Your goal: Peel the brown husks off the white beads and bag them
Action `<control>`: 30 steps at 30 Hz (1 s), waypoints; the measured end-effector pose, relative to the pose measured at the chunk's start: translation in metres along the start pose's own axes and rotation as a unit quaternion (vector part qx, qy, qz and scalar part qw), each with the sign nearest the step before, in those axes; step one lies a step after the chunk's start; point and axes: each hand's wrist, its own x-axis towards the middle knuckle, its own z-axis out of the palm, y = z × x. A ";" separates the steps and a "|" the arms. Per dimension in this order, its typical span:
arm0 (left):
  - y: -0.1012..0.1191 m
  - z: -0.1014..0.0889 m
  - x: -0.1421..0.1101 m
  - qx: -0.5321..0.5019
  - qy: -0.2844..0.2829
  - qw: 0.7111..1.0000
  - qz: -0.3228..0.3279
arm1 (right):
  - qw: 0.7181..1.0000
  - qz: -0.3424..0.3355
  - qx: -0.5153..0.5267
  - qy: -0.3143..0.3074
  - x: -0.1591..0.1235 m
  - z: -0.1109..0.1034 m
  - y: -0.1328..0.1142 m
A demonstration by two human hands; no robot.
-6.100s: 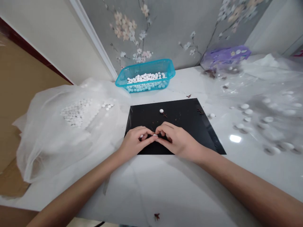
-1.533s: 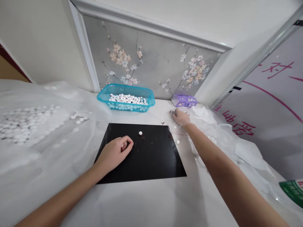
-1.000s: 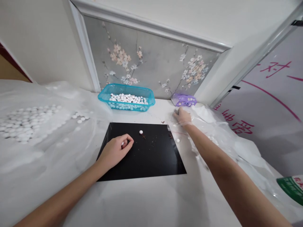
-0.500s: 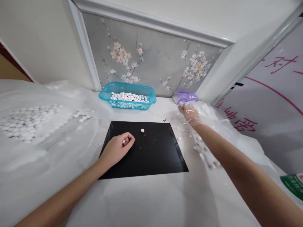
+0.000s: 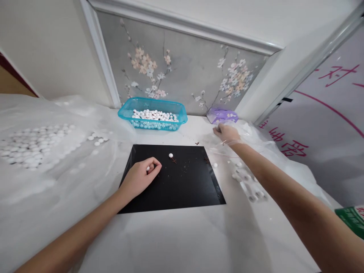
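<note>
Left hand: curled over the left edge of the black mat (image 5: 182, 193), thumb and forefinger tips meeting; the left hand (image 5: 139, 176) has a white ball (image 5: 148, 168) tucked in its fingers.
Right hand: the right hand (image 5: 229, 133) is inside the clear bag (image 5: 280, 167) near the worktop's back right corner; cannot tell whether its fingers grip anything.
Teal basket: at the worktop (image 5: 159, 242)'s back edge, the teal basket (image 5: 160, 104) holds a layer of white balls (image 5: 155, 115).
Left bag: over the worktop's left side, the left bag (image 5: 71, 110) holds a heap of balls (image 5: 34, 146).
Purple packet: the purple packet (image 5: 223, 115) is just beyond the right hand; contents hidden.
Mat: a loose ball (image 5: 170, 155) and a brown sprig (image 5: 173, 160) near its far edge.
</note>
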 end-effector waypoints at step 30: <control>0.010 -0.006 -0.012 -0.194 -0.034 0.980 0.017 | 0.942 -0.278 0.172 -0.070 -0.179 -0.035 -0.134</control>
